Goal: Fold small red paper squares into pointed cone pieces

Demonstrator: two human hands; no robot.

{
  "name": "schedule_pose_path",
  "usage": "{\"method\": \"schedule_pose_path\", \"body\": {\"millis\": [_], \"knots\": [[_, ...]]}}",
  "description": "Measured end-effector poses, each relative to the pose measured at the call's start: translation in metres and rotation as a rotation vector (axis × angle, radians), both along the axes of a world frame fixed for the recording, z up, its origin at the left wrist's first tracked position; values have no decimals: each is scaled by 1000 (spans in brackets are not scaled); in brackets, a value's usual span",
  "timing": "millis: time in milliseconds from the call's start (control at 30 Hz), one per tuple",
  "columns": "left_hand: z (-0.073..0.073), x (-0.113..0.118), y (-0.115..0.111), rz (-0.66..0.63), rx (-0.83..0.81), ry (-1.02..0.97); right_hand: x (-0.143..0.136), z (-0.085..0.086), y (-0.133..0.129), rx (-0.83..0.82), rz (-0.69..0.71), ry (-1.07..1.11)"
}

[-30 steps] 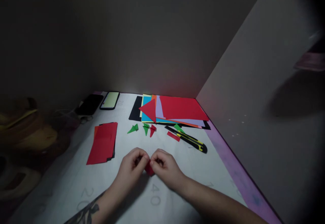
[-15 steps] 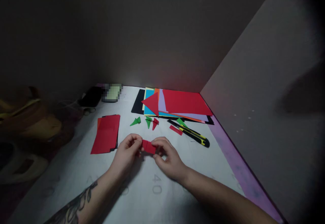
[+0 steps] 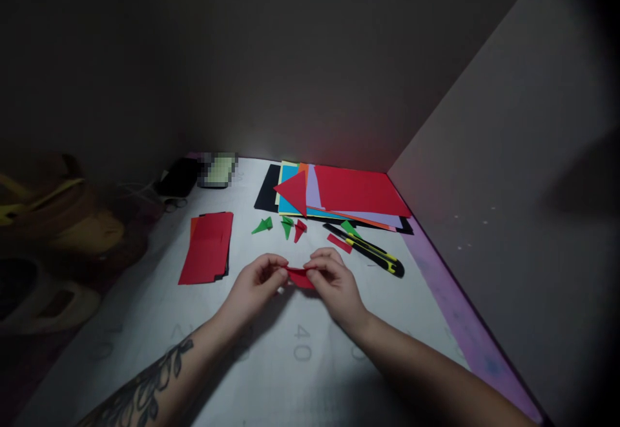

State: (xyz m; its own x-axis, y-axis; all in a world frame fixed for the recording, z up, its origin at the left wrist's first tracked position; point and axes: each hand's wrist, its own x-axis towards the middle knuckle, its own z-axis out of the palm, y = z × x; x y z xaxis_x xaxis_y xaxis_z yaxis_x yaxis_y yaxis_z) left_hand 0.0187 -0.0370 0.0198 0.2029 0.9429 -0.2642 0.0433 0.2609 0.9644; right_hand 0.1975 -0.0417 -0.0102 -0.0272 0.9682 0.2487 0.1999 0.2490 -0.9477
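A small piece of red paper [image 3: 300,278] is pinched between my two hands above the white mat, and it bends along its length. My left hand [image 3: 261,280] grips its left end with thumb and fingers. At the right end, my right hand [image 3: 336,285] has the thumb in front and the fingers behind. Just beyond lie small folded paper pieces: a green one [image 3: 263,225], another green one [image 3: 287,227] and a red one [image 3: 299,229]. A black and yellow utility knife [image 3: 371,251] rests to the right, beside a red paper strip [image 3: 340,243].
Coloured sheets [image 3: 363,191] are stacked at the back, with a red paper triangle [image 3: 294,192] on top. A smaller red paper pile [image 3: 207,248] lies left. A black object [image 3: 179,178] and a blurred-out item [image 3: 217,170] sit far left. Walls [image 3: 508,220] stand behind and to the right.
The red paper has gone from lying flat with a visible crease to being bent lengthwise. My right thumb has moved up onto its front edge. The view has shifted slightly.
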Motion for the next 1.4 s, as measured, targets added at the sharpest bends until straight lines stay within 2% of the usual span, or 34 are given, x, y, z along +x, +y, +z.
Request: {"method": "schedule_pose_path", "body": {"millis": [200,367,467,533,600,733,800,900,1033,1233,1333,1400], "knots": [[-5,1,-3,-146,95,114,-2,3,0,-234,-10,167],[-4,1,-4,-202,120,206,-6,3,0,-254,12,208],[-6,0,-2,-164,100,180,-6,-3,1,-218,17,231],[-8,-1,0,-90,69,112,-4,-5,-1,-83,-20,164],[-10,-2,3,-4,43,52,1,-2,-3,141,-37,-27],[-12,-4,5,67,29,22,6,9,-7,585,114,-563],[-13,-4,4,56,32,55,5,12,-5,688,134,-728],[-14,-4,3,11,55,119,5,11,2,742,123,-813],[-10,-7,1,-101,242,311,13,5,14,725,195,-821],[-6,-12,-6,-393,764,890,28,1,24,511,399,-834],[-11,-14,-5,-538,989,984,31,-1,29,429,467,-756],[-12,-15,-4,-619,1031,1002,33,-4,33,385,482,-682]]}}
